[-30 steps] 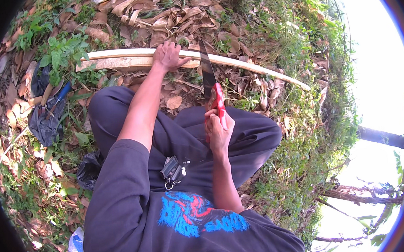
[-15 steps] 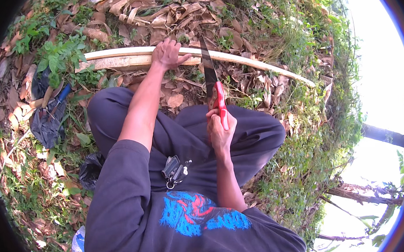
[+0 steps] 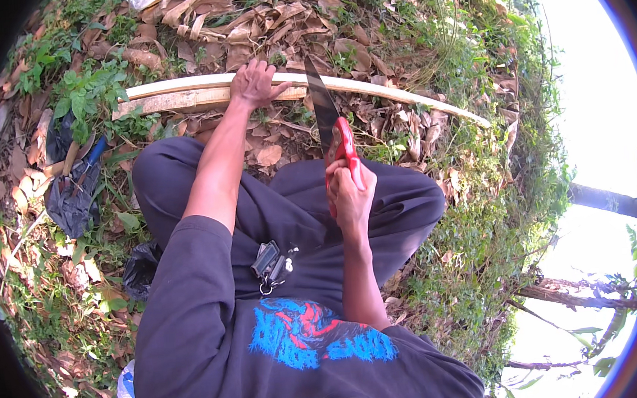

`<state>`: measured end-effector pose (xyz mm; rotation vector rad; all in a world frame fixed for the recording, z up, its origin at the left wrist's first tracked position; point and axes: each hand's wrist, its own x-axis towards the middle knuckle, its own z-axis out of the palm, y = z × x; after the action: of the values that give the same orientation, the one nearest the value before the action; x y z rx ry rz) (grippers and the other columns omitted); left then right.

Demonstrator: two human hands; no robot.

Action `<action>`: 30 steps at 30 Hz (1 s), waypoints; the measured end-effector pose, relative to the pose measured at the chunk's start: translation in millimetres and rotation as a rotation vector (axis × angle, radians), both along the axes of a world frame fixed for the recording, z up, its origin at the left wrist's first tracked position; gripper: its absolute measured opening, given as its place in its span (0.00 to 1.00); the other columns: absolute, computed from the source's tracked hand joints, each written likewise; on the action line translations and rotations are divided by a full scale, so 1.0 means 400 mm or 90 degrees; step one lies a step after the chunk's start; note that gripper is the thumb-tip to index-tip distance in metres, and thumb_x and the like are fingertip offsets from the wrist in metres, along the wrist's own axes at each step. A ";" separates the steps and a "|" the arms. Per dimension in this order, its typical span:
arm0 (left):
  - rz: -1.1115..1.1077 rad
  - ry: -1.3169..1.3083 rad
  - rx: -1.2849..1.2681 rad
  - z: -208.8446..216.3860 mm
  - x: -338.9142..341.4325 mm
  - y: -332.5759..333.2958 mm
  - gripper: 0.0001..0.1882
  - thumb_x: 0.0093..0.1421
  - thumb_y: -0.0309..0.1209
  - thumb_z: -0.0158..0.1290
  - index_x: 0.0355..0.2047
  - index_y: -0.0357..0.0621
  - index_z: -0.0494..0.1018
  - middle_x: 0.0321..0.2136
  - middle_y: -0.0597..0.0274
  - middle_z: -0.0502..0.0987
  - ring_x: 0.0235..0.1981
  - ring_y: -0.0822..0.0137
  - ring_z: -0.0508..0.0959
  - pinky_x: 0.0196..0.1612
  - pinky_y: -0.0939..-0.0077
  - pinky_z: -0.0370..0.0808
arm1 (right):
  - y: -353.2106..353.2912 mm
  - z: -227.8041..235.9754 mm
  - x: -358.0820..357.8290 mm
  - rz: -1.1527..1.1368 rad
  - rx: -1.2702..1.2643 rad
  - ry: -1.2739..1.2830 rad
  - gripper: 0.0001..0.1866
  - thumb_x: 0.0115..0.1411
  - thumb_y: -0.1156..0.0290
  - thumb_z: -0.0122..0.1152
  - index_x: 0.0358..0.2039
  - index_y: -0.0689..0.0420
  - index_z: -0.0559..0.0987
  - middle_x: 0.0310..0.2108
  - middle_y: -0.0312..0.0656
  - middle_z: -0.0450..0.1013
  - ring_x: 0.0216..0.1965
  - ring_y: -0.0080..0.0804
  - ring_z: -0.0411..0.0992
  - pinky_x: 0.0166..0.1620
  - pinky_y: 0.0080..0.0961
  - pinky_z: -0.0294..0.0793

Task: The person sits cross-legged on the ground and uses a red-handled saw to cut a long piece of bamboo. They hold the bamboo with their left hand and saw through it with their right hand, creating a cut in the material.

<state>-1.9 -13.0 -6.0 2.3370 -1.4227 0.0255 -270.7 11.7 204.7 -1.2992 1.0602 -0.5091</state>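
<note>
Dry leaves (image 3: 273,28) lie among green plants (image 3: 478,226).
At the left, a blue handle (image 3: 97,150) rests on a black plastic bag (image 3: 74,208); a second black bag (image 3: 141,269) lies nearer the lower edge. At the right, a dark branch (image 3: 603,201) stands against bright light.

You grip a red-handled saw (image 3: 326,116), its dark, tapering blade aimed away from you and leaning slightly left, the tip past the far edge of a long wooden strip (image 3: 356,85); whether the teeth touch the wood cannot be made out. That strip, slim and pale, runs crosswise in front of you and looks bowed, its right end curving nearer you. Along its left part, on your side, lies a shorter, light-brown piece of wood (image 3: 169,102), ending just short of the blade.
</note>
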 end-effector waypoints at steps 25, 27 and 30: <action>-0.014 -0.046 -0.010 0.021 -0.008 -0.007 0.35 0.58 0.66 0.49 0.33 0.42 0.79 0.34 0.53 0.79 0.40 0.54 0.77 0.42 0.58 0.74 | 0.053 0.051 -0.070 0.046 -0.078 0.084 0.08 0.55 0.77 0.51 0.23 0.65 0.77 0.13 0.34 0.66 0.16 0.17 0.63 0.23 0.22 0.62; -0.022 -0.053 -0.003 0.021 -0.008 -0.008 0.34 0.58 0.65 0.49 0.33 0.42 0.79 0.34 0.53 0.79 0.39 0.54 0.77 0.40 0.58 0.74 | 0.077 0.045 -0.092 0.057 -0.131 0.092 0.07 0.53 0.76 0.52 0.23 0.66 0.77 0.13 0.41 0.68 0.16 0.23 0.65 0.25 0.26 0.66; -0.002 -0.068 0.006 0.022 -0.009 -0.005 0.34 0.59 0.64 0.49 0.33 0.41 0.78 0.33 0.52 0.78 0.38 0.54 0.77 0.39 0.58 0.74 | 0.050 0.062 -0.079 0.060 -0.132 0.062 0.08 0.53 0.75 0.53 0.23 0.66 0.76 0.13 0.45 0.67 0.15 0.26 0.65 0.25 0.28 0.67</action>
<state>-5.5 -14.9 2.9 2.3724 -1.4787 0.1453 -302.1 31.5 229.7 -1.5621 1.0418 -0.4979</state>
